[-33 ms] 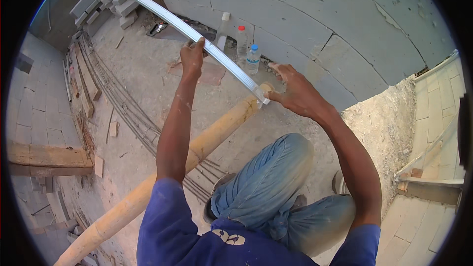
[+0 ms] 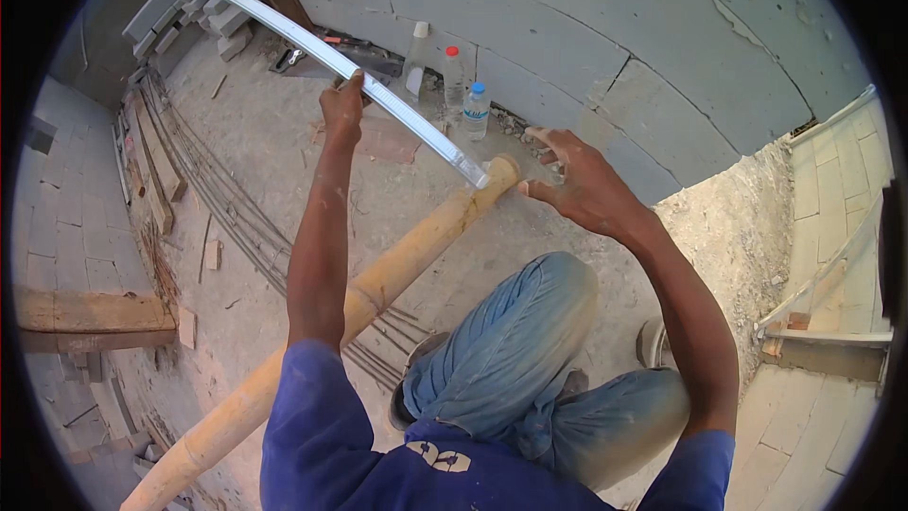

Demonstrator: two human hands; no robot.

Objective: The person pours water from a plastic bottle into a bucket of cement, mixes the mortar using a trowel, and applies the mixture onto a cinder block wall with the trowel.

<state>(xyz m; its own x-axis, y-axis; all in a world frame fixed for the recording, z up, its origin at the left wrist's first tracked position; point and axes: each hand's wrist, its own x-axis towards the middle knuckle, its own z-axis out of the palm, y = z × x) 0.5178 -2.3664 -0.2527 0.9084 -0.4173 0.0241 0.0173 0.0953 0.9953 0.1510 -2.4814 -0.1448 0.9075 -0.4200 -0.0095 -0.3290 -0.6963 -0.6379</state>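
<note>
A long, thin silver-white metal profile (image 2: 310, 44) runs from the upper left toward the middle. My left hand (image 2: 342, 110) is closed around it, thumb on top, a little way from its near end. That end lies over the far part of a thick bamboo pole (image 2: 416, 254); whether they touch I cannot tell. To the right of the pole's tip, my right hand (image 2: 588, 187) is empty, with thumb and fingers spread. A gap separates it from the profile.
Beside the grey block wall (image 2: 567, 28) stand a blue-capped bottle (image 2: 476, 115), a red-capped bottle (image 2: 453, 80) and a white-capped bottle (image 2: 415, 61). Steel rods (image 2: 222, 203) and wooden planks (image 2: 159, 156) lie on the left. Blocks (image 2: 156, 14) are stacked at the far left.
My right hand has come away from the near end of the profile, where its thumb was. The profile and my left hand have shifted slightly left.
</note>
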